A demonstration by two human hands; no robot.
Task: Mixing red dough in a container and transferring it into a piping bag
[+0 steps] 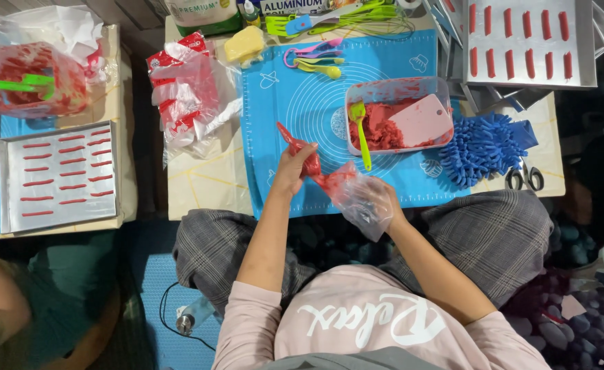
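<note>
Left hand (294, 166) pinches the red-smeared piping bag (326, 179) near its tip, right hand (379, 205) closes around the loose wide end to keep it steady over the blue mat (302, 103), tub (398, 113) of red dough at 1 o'clock.

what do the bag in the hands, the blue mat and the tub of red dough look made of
Piping bag: thin clear plastic film, crinkled and glossy, smeared red; the left hand and right hand grip it.
Blue mat: probably silicone, matte and lying flat, with printed white circles.
Tub: translucent rigid plastic, likely, with smeared walls.
</note>
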